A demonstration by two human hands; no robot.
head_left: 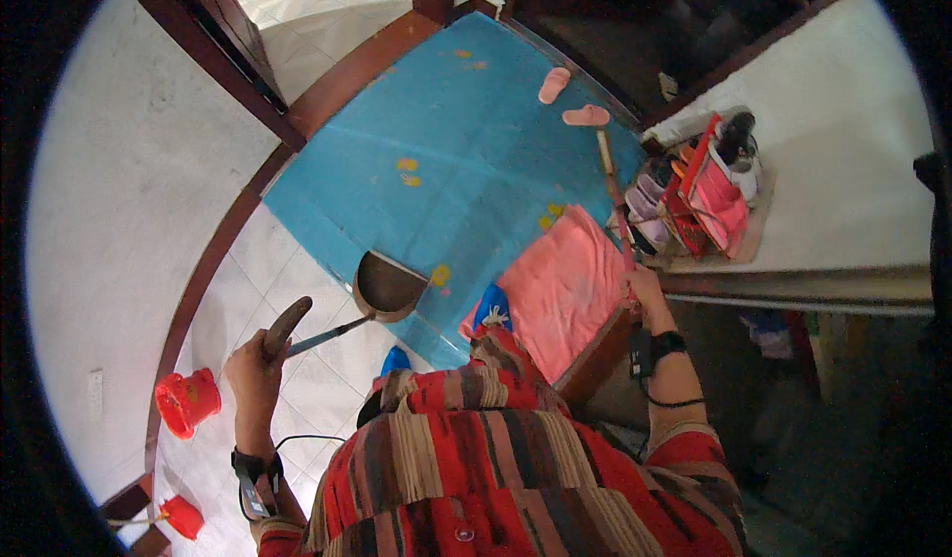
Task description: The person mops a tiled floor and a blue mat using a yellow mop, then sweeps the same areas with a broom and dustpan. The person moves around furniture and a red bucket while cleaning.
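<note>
My left hand [253, 378] is closed round the long handle of a brown dustpan [392, 289]. The pan lies at the near left edge of a blue floor mat [397, 190], its open side facing up and right. At the right, my right hand [647, 294] grips a long reddish stick [622, 222] with a pale far section. This stick points away from me toward a pink slipper, and its far tip is too small to make out. A pink cloth [560, 289] lies just left of my right hand, partly over the mat.
Two pink slippers [555, 85] rest by the far doorway, where part of another person [709, 21] shows. A shoe rack [709, 200] with several shoes stands at the right wall. Red buckets [188, 401] stand at the left. My blue shoe [492, 309] is beside the cloth.
</note>
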